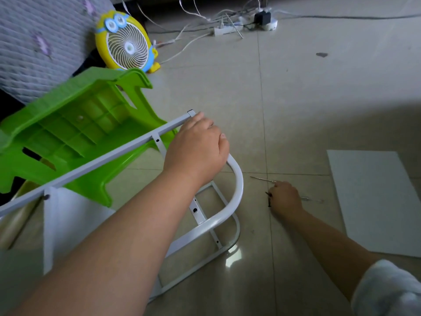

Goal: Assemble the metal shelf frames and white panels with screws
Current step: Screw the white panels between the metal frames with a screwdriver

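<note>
Left hand (196, 149) grips white frame (238, 185); right hand (286, 197) seemingly pinches screws (269, 200).

The white metal frame (238, 185) is tilted: a straight square rail rises from lower left to a capped end, and a round tube bends down from the left hand (196, 147) gripping it, with drilled cross-strips (198, 213) and a thinner white loop at floor level below the bend. One white panel (68, 224) hangs under the rail (a dark screw head shows at its top corner), while a second white panel (376, 201) lies flat on the floor, well apart to the right. Between them lie a few dark screws (269, 200).
</note>
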### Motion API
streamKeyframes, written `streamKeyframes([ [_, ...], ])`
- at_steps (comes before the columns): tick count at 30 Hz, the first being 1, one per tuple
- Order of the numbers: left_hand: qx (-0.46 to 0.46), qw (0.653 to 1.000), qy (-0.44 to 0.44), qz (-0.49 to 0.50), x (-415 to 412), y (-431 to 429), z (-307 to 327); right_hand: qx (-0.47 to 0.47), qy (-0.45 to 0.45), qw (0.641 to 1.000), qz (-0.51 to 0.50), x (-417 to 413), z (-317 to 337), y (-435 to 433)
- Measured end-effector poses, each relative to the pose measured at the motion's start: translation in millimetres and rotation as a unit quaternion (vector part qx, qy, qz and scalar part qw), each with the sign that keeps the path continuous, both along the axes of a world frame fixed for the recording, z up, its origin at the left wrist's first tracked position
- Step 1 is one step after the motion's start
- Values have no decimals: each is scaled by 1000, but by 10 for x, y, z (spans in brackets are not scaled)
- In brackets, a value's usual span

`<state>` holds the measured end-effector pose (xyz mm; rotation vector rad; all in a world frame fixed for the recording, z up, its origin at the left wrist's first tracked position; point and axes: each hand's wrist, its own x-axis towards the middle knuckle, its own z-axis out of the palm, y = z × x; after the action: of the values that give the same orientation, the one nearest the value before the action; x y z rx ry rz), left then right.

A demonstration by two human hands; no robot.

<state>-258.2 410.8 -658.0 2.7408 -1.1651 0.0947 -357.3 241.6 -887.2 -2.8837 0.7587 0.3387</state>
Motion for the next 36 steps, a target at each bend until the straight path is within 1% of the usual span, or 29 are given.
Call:
streamKeyframes([
  [5,11,1000,9,2,-2,-19,2,6,3,1000,-17,-12,-12,22],
  [10,-3,1000,9,-4,13,-14,-15,50,-4,996,-69,38,120,-32],
  [12,-5,1000,11,-5,17,-21,-18,83,-9,992,-90,60,236,-80],
  [14,-10,1000,11,-8,21,-34,-26,125,-50,984,-116,93,400,-126],
  [16,-44,999,15,-13,21,-30,-18,151,-110,975,-118,147,646,-139],
  [18,-119,993,-9,-14,20,-10,16,169,-175,964,-104,238,981,-110],
  [20,-190,982,-21,12,30,51,77,190,-252,944,-91,342,1391,-16],
  [22,-224,974,-25,38,50,179,131,217,-313,922,-76,424,1803,125],
  [25,-219,973,-29,60,53,531,225,243,-363,899,-21,505,2299,399],
  [27,-213,974,-26,69,41,856,268,239,-366,898,37,538,2548,632],
  [29,-213,972,-46,86,6,1224,305,220,-356,901,117,543,2740,896],
  [31,-220,968,-61,104,-19,1617,334,215,-338,895,198,534,2862,1201],
  [32,-225,967,-54,110,-40,1815,341,221,-327,889,233,518,2888,1361],
  [36,-223,965,-44,129,-270,2451,230,250,-317,845,351,453,2819,2000],
])
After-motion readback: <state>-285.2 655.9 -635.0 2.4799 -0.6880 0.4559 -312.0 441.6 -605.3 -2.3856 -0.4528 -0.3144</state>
